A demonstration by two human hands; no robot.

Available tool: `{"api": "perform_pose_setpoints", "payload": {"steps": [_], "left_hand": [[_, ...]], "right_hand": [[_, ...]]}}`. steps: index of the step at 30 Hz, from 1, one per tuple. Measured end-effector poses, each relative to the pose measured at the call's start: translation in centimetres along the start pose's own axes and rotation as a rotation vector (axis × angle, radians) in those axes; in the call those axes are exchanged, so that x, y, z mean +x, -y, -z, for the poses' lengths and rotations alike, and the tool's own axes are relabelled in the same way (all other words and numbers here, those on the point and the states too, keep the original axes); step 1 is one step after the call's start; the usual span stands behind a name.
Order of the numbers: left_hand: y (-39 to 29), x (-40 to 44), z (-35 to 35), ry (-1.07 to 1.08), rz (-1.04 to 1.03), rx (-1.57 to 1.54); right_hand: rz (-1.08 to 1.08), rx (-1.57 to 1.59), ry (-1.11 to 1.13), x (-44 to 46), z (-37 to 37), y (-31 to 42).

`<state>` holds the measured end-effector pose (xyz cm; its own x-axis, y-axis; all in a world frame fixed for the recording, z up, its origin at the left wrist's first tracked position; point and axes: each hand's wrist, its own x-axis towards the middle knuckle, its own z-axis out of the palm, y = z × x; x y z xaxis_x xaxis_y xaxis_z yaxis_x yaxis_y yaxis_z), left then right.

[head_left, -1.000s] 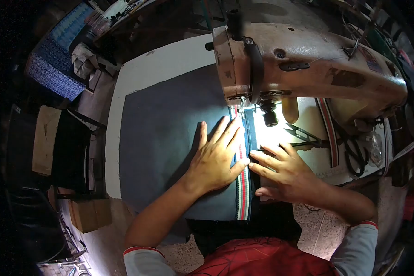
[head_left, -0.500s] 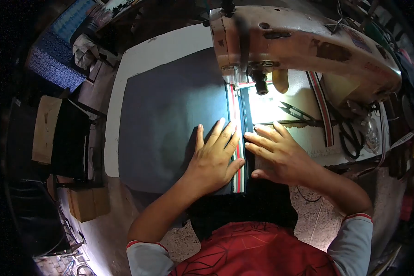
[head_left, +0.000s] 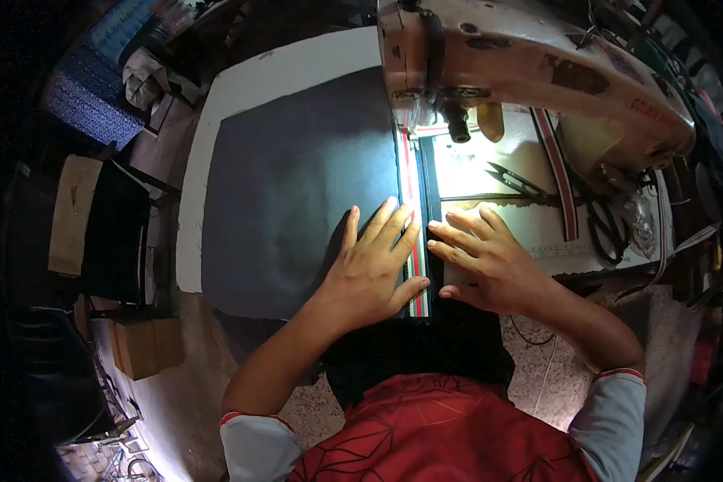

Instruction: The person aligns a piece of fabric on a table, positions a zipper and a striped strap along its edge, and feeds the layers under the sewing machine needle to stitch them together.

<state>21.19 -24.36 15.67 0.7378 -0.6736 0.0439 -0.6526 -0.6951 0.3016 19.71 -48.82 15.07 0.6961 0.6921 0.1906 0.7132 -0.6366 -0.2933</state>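
A large dark grey sheet of material (head_left: pixel 289 177) lies flat under the sewing machine (head_left: pixel 530 72). Along its right edge runs a striped band (head_left: pixel 415 241) in white, red and dark colours, reaching up to the machine's needle area. My left hand (head_left: pixel 367 269) rests palm down on the sheet with its fingers spread, fingertips and thumb on the band. To the right of the band, my right hand (head_left: pixel 490 261) lies with fingers apart, its fingertips touching the dark edge beside the band. Neither hand grips anything.
Thread snips (head_left: pixel 516 180) lie right of the needle area. Beyond them are a second striped strip (head_left: pixel 556 173), black-handled scissors (head_left: pixel 608 233) and a clear plastic bag (head_left: pixel 639 215). A cardboard box (head_left: pixel 146 347) stands at the lower left, below a dark chair (head_left: pixel 120 233).
The view has shifted, so the machine and table sit higher in the picture. Both hands now lie nearer the band's lower end and farther from the needle area, still spread.
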Motion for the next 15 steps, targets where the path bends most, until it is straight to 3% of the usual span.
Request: {"api": "perform_pose_setpoints", "payload": {"steps": [5,9,11,12,13,15], "left_hand": [[-0.1,-1.0,0.0,0.031,-0.015,-0.009],[0.2,-1.1,0.1,0.035,-0.033,-0.031],[0.3,-1.0,0.3,0.044,-0.035,-0.042],[0.3,-1.0,0.3,0.047,-0.036,-0.05],[0.4,-0.9,0.3,0.053,-0.036,-0.048],[0.5,-1.1,0.1,0.046,-0.043,-0.052]], "right_hand": [[-0.014,-0.029,-0.045,-2.1,-0.3,2.3],[-0.089,0.097,-0.245,-5.2,-1.9,5.5],[-0.364,0.643,-0.29,-7.5,-3.4,7.4],[-0.538,0.778,-0.229,-7.5,-4.2,8.3],[-0.539,0.784,-0.231,-7.4,-5.5,8.4],[-0.794,1.134,-0.271,-7.2,-9.3,8.6]]}}
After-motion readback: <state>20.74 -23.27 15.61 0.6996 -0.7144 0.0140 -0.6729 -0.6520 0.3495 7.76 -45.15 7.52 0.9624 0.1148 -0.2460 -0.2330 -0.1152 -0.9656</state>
